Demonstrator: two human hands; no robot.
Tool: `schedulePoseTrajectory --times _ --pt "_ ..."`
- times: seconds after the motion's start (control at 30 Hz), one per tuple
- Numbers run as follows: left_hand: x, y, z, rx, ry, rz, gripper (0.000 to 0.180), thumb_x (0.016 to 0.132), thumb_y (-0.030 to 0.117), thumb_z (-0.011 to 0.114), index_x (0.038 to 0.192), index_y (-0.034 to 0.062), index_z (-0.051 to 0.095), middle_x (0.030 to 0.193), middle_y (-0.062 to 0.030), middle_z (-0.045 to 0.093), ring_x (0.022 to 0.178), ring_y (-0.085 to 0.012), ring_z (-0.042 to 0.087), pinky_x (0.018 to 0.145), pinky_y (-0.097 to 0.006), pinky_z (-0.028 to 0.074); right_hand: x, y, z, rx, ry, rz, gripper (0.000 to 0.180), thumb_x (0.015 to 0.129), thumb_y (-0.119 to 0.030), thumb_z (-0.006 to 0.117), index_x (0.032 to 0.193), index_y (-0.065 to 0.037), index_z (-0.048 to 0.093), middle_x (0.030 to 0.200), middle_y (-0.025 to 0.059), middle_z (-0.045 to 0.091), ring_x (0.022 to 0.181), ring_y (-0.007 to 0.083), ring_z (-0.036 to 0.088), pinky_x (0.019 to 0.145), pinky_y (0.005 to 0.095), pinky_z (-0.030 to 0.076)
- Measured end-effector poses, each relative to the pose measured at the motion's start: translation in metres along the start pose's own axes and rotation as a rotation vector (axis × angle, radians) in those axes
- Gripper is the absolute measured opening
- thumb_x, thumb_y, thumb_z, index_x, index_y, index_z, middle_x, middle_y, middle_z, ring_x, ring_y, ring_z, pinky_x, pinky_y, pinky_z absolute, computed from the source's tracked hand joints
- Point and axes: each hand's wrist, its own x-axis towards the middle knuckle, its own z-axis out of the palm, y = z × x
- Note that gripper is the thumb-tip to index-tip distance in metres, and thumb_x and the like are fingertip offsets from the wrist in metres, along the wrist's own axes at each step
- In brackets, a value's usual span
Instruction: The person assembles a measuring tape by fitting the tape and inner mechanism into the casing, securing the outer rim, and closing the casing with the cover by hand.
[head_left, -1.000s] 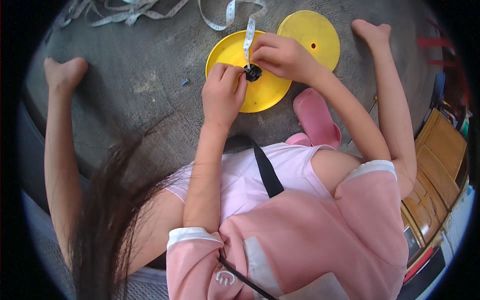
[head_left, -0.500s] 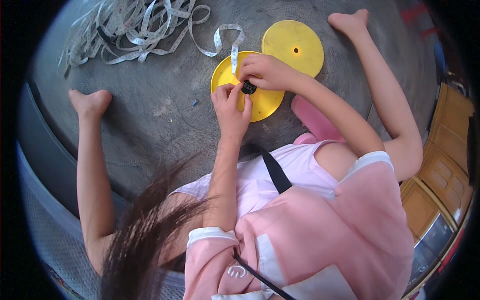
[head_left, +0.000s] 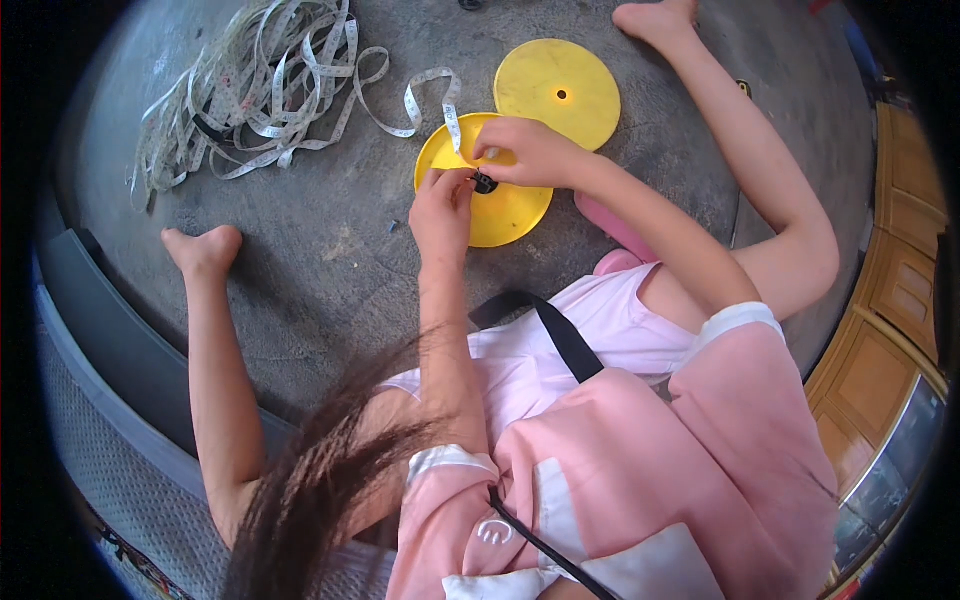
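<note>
1. Fingers of the left hand and right hand pinch the black hub on the yellow disc, upper centre.
2. Measuring tape could slip off, since loose coils drag at upper left.

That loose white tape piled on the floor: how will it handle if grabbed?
Probably floppy: the white tape lies in tangled loops and curls on the floor. Likely light, since it is a thin flat strip. Lifting one strand would probably drag others, and one end runs to the yellow disc under both hands.
</note>
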Motion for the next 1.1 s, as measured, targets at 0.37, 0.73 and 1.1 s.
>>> schedulePoseTrajectory --times 0.37,0.73,1.1 --pt "0.015 -0.003 -0.002 0.104 -0.131 0.25 0.005 0.07 0.012 0.055 0.074 0.0085 0.054 0.071 -0.0069 0.049 0.062 -0.0252 0.052 0.053 -0.034 0.042 -0.021 -0.021 0.031 -0.343 0.339 0.183 0.03 0.053 -0.016 0.067 0.075 -0.004 0.049 0.078 0.0087 0.047 0.077 0.025 0.046 0.069 0.0335 0.04" --pt "0.022 -0.006 -0.005 0.275 -0.207 0.431 0.005 0.074 0.012 0.049 0.079 0.0097 0.047 0.074 -0.0069 0.046 0.063 -0.0262 0.051 0.049 -0.035 0.041 -0.021 -0.012 0.036 -0.152 0.412 0.188 0.03 0.053 -0.008 0.064 0.076 -0.004 0.045 0.076 0.0087 0.048 0.076 0.0241 0.048 0.067 0.0318 0.04" --pt "0.019 -0.008 -0.007 0.3 -0.182 0.431 0.008 0.073 0.01 0.049 0.08 0.0109 0.047 0.076 -0.0064 0.047 0.065 -0.0258 0.052 0.05 -0.035 0.042 -0.018 -0.008 0.035 -0.096 0.388 0.148 0.029 0.054 -0.004 0.061 0.078 -0.004 0.044 0.079 0.009 0.047 0.077 0.0234 0.049 0.068 0.0301 0.041"
